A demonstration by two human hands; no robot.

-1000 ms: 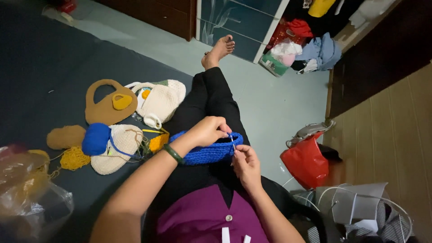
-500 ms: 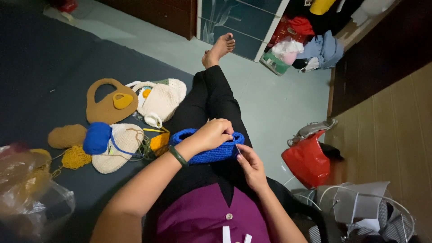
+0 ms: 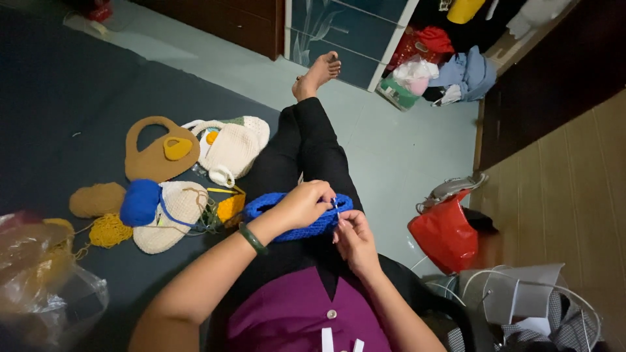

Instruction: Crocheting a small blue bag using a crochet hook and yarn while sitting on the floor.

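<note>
here, seen from above, a seated person works in their lap. the left hand [image 3: 301, 203] is curled, fingers pressed together over the top edge of a blue crocheted piece [image 3: 297, 218], gripping it. a dark green bangle [image 3: 252, 238] sits on that wrist. the right hand [image 3: 352, 236] is just beside it, at the piece's right end, its fingertips pinched together against the edge; whether they hold a hook or only yarn is too small to tell. the blue piece lies across the thighs, its long axis running left to right, so most of it stretches away leftward under the left hand while the right hand meets only its near tip. both hands touch it; the left covers more of it.

outward, one leg in black trousers [image 3: 306, 146] stretches ahead to a bare foot [image 3: 317, 73]. on the dark mat [image 3: 59, 85] to the left lie a ball of blue yarn [image 3: 139, 202], a cream crocheted bag [image 3: 232, 146], a brown crocheted bag [image 3: 154, 151] and loose yellow yarn [image 3: 109, 230]. a red bag [image 3: 447, 236] sits on the floor to the right, well apart.
</note>
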